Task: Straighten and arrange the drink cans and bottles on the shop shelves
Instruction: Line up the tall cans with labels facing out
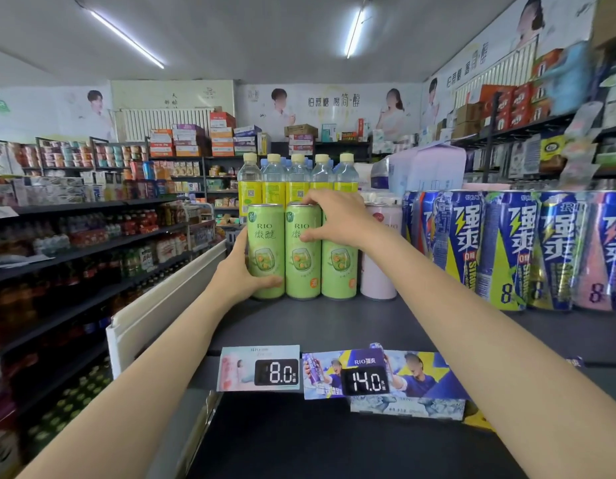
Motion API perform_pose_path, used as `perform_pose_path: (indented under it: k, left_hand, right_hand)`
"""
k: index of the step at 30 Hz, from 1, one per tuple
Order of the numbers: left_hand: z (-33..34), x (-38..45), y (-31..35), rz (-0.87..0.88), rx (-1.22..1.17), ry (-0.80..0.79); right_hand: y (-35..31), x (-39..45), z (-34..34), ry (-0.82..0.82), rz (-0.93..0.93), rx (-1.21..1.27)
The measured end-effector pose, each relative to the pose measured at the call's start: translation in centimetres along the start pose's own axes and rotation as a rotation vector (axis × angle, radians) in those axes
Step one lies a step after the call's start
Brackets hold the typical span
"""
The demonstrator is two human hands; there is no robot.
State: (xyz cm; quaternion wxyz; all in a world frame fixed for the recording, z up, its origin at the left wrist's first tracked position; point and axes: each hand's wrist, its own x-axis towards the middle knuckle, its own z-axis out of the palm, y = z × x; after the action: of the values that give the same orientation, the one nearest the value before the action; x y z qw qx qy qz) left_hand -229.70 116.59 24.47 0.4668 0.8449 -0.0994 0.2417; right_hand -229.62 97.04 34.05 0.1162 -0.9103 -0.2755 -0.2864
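Note:
Three tall green RIO cans stand side by side at the back of the dark top shelf (334, 326). My left hand (242, 271) wraps the lower left side of the left green can (265, 243). My right hand (334, 219) grips the top of the middle green can (301, 267), thumb on its front, and partly hides the right green can (338, 267). A pale pink can (379, 267) stands just right of them. Behind is a row of clear bottles with yellow labels (296, 181). Blue and yellow tall cans (507, 247) fill the shelf's right side.
Price tags reading 8.0 (277, 371) and 14.0 (365, 382) hang on the shelf's front edge. A white shelf end panel (161, 305) borders the left. Across the aisle, dark shelves (75, 243) hold many bottled drinks. Boxes are stacked on the far shelving.

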Motion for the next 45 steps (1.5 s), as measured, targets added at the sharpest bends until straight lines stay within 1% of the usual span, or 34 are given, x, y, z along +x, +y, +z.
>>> perform_pose_path:
  k: [3, 5, 6, 8, 10, 13, 19, 24, 25, 26, 28, 29, 31, 34, 36, 38, 41, 45]
  left_hand:
    - [0.0, -0.1, 0.2, 0.009, 0.014, 0.002]
    - [0.0, -0.1, 0.3, 0.022, 0.034, 0.001]
    - [0.0, -0.1, 0.5, 0.029, 0.041, -0.001]
    - [0.0, -0.2, 0.7, 0.039, 0.043, -0.005]
    - [0.1, -0.2, 0.8, 0.049, 0.033, -0.008]
    - [0.2, -0.3, 0.9, 0.045, 0.027, -0.003]
    - [0.4, -0.3, 1.0, 0.059, 0.047, 0.012]
    - [0.6, -0.4, 1.1, 0.065, 0.127, 0.045]
    - [0.6, -0.4, 1.1, 0.058, 0.137, 0.045]
    - [0.5, -0.5, 1.1, 0.064, 0.148, 0.045]
    - [0.4, -0.8, 1.5, 0.079, 0.173, 0.057]
    - [0.3, -1.0, 1.9, 0.088, 0.179, 0.075]
    - [0.5, -1.3, 2.7, 0.114, 0.204, 0.12]
    - [1.2, -2.2, 4.1, 0.173, 0.23, 0.135]
    - [1.5, -2.6, 4.7, 0.168, 0.249, 0.107]
    - [1.8, -2.6, 5.1, 0.131, 0.293, 0.098]
    - [2.1, -2.5, 5.7, 0.087, 0.345, 0.112]
    - [2.9, -2.5, 6.0, 0.028, 0.34, 0.147]
  right_hand:
    - [0.2, -0.4, -0.4, -0.005, -0.038, 0.034]
    - [0.9, -0.8, -1.6, 0.059, -0.038, 0.152]
    - [1.4, -0.9, -2.5, 0.103, -0.017, 0.173]
    - [2.7, -1.0, -4.3, 0.138, 0.057, 0.077]
    - [3.3, -1.0, -5.4, 0.056, 0.13, -0.063]
    - [2.9, -0.8, -4.8, -0.051, 0.153, -0.084]
    - [3.1, -0.6, -4.1, -0.061, 0.173, 0.08]
    - [3.0, -1.0, -4.1, -0.077, 0.181, 0.095]
    - [3.0, -1.3, -4.3, -0.048, 0.178, 0.141]
    - [3.1, -1.8, -4.6, 0.015, 0.18, 0.197]
    - [3.2, -3.3, -4.9, 0.189, 0.179, 0.244]
    - [3.3, -4.4, -4.8, 0.247, 0.172, 0.201]
    - [3.4, -6.8, -3.7, 0.268, 0.157, 0.087]
    - [3.6, -9.1, -1.2, 0.184, 0.232, 0.092]
    - [4.1, -9.2, 0.3, 0.208, 0.309, 0.172]
    - [4.3, -9.0, 1.1, 0.249, 0.414, 0.272]
    - [4.9, -9.2, 1.8, 0.23, 0.538, 0.439]
    - [5.8, -9.3, 2.3, 0.235, 0.601, 0.492]
